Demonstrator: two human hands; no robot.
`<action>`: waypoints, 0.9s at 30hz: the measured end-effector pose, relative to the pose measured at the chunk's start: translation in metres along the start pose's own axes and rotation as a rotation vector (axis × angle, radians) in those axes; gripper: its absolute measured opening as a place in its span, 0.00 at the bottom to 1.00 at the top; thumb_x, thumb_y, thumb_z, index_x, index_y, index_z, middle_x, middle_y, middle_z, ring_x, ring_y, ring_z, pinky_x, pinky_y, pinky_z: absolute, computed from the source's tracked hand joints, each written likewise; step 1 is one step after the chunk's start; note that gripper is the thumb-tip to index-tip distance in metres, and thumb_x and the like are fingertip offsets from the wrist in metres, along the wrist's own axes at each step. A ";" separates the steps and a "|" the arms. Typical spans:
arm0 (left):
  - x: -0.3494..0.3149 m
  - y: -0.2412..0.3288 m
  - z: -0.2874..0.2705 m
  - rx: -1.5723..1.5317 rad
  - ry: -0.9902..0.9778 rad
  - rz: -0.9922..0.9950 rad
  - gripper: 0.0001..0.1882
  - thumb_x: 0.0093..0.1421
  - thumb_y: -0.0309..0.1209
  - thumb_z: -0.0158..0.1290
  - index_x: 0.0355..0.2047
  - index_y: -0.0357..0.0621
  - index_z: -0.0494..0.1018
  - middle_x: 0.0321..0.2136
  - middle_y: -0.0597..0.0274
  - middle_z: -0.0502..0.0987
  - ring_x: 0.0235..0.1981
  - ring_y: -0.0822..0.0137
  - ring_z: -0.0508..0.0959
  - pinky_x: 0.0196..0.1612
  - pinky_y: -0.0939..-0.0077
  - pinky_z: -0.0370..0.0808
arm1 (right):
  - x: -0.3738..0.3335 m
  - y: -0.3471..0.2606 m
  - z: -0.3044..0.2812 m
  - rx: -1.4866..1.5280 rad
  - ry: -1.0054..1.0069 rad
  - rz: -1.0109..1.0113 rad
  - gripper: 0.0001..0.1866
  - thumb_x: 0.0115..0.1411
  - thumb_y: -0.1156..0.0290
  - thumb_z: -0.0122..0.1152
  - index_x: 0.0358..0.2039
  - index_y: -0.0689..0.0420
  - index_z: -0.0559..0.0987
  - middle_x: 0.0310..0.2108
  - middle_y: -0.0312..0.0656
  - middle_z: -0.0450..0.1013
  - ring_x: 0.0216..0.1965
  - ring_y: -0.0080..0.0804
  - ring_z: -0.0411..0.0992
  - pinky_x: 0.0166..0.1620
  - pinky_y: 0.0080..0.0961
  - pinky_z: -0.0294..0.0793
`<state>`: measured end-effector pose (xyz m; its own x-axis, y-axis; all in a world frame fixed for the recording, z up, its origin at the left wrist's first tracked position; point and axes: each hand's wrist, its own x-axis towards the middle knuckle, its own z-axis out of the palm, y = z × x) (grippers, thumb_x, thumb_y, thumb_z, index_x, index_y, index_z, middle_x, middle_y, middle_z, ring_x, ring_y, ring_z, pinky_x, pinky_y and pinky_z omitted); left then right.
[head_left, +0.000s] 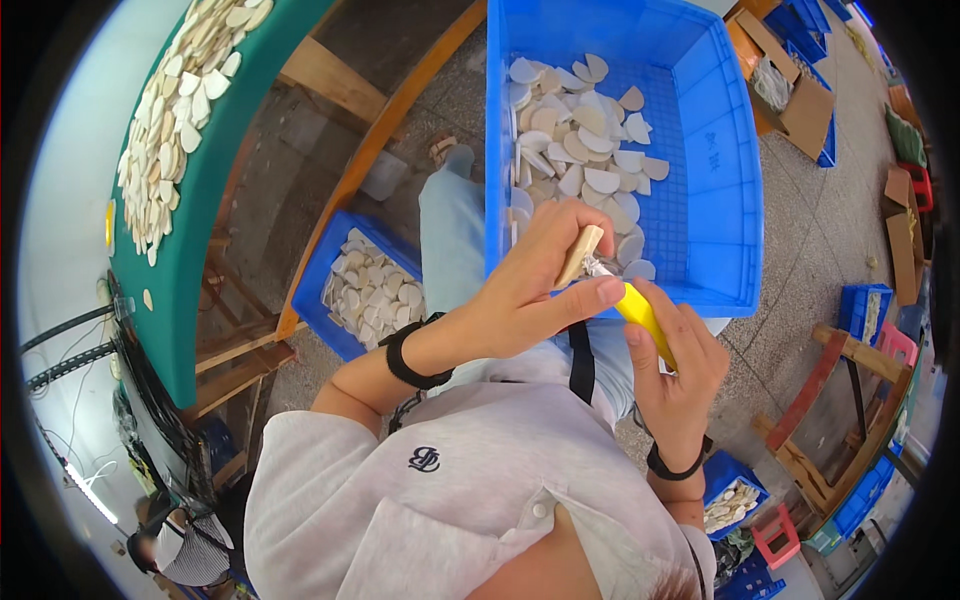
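My left hand [540, 285] pinches a small pale, flat piece [578, 258] on edge between fingers and thumb. My right hand [688, 365] is wrapped round the yellow handle of a cutting tool [647, 322]; its metal end meets or nearly meets the piece, and its exact shape is hard to make out. The left thumb lies along the tool's front end. Both hands are above the near side of a large blue plastic bin [715, 160]. Inside it, heaped to the left, are many loose white and cream half-round and oval pieces [590, 130].
A green-topped table [175, 330] at the left carries a long pile of similar pieces [185, 110]. Below it, a smaller blue bin [325, 310] holds more. Cardboard boxes [808, 118], wooden frames [820, 400] and a pink stool [775, 535] stand to the right. Another person [190, 550] is at lower left.
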<state>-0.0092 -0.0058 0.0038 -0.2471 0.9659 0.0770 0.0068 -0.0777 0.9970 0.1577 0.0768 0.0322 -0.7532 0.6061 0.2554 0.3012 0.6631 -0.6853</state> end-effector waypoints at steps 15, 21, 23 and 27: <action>0.001 -0.002 0.006 0.115 0.126 0.060 0.12 0.59 0.38 0.47 0.33 0.42 0.63 0.28 0.61 0.61 0.31 0.65 0.59 0.36 0.72 0.56 | 0.004 -0.001 0.000 -0.097 0.014 -0.066 0.19 0.48 0.68 0.64 0.43 0.57 0.77 0.16 0.35 0.62 0.13 0.27 0.60 0.17 0.23 0.58; -0.001 -0.004 0.006 0.156 0.166 0.087 0.12 0.59 0.38 0.48 0.31 0.42 0.64 0.26 0.62 0.61 0.29 0.64 0.59 0.34 0.72 0.56 | 0.004 -0.002 0.002 -0.122 0.023 -0.095 0.20 0.49 0.67 0.64 0.43 0.56 0.76 0.16 0.34 0.62 0.13 0.26 0.60 0.17 0.23 0.57; -0.002 -0.008 0.005 0.215 0.174 0.118 0.13 0.59 0.39 0.48 0.31 0.42 0.64 0.25 0.62 0.62 0.28 0.64 0.60 0.34 0.73 0.57 | 0.004 -0.003 0.003 -0.137 0.028 -0.096 0.20 0.49 0.67 0.64 0.43 0.57 0.76 0.16 0.34 0.62 0.13 0.26 0.60 0.17 0.23 0.57; -0.006 -0.008 0.007 0.150 0.201 0.038 0.13 0.59 0.39 0.48 0.31 0.42 0.64 0.25 0.62 0.62 0.28 0.65 0.60 0.33 0.73 0.57 | 0.004 -0.006 0.008 -0.152 0.048 -0.086 0.20 0.49 0.67 0.64 0.43 0.57 0.76 0.16 0.34 0.62 0.13 0.26 0.60 0.17 0.23 0.57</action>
<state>-0.0007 -0.0087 -0.0046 -0.4315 0.8934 0.1253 0.1593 -0.0612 0.9853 0.1482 0.0723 0.0319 -0.7522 0.5623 0.3434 0.3248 0.7699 -0.5493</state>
